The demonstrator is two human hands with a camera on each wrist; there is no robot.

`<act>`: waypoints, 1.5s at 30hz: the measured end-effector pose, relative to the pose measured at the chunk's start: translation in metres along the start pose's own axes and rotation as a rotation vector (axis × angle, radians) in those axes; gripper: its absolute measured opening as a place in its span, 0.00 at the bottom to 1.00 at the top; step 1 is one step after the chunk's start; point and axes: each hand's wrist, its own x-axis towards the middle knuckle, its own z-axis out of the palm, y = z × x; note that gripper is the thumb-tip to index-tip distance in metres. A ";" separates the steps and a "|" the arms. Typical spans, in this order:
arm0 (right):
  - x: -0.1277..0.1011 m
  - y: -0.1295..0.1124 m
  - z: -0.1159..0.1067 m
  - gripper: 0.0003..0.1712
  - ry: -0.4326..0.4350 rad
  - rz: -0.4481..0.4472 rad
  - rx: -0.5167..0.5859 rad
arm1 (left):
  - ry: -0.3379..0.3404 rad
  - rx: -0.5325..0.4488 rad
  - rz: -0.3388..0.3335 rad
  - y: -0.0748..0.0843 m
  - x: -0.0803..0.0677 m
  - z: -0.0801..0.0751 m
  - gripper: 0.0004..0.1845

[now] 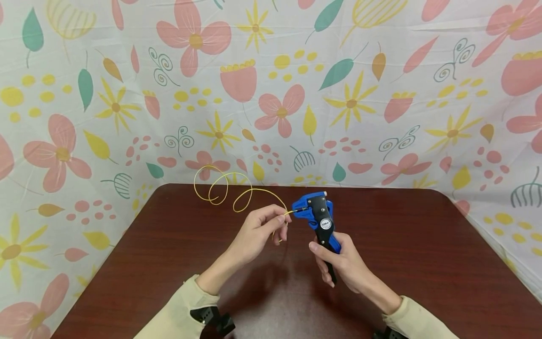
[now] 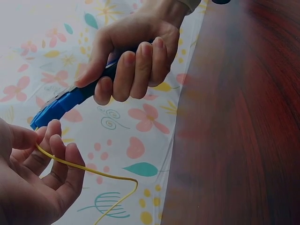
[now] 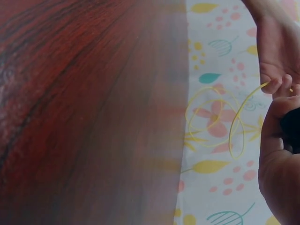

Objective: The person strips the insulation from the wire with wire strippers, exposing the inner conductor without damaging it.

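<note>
While left hand (image 1: pixel 258 230) pinches wire (image 1: pixel 220 188), right hand (image 1: pixel 338 261) apparently grips stripper (image 1: pixel 317 216).

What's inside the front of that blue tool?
The end of the yellow wire, pinched by the left hand, runs into the head of the blue wire stripper that the right hand grips. The tip itself is hidden within the head.

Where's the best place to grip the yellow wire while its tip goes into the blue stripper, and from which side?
Pinch the yellow wire right behind its tip, as the left hand does, coming from the side away from the wire stripper. The rest curls in loose loops and would likely flex; a short held end stays aimed. The right hand grips the handles.
</note>
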 end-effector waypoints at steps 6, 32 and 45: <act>0.000 0.000 -0.001 0.06 -0.004 0.010 0.006 | 0.001 -0.007 -0.005 0.000 0.000 0.000 0.09; 0.001 -0.003 0.000 0.06 -0.033 -0.022 0.034 | 0.003 0.001 -0.005 0.000 0.001 -0.002 0.09; -0.001 -0.004 0.002 0.07 -0.027 -0.019 0.012 | 0.000 0.008 -0.027 -0.004 0.001 -0.001 0.09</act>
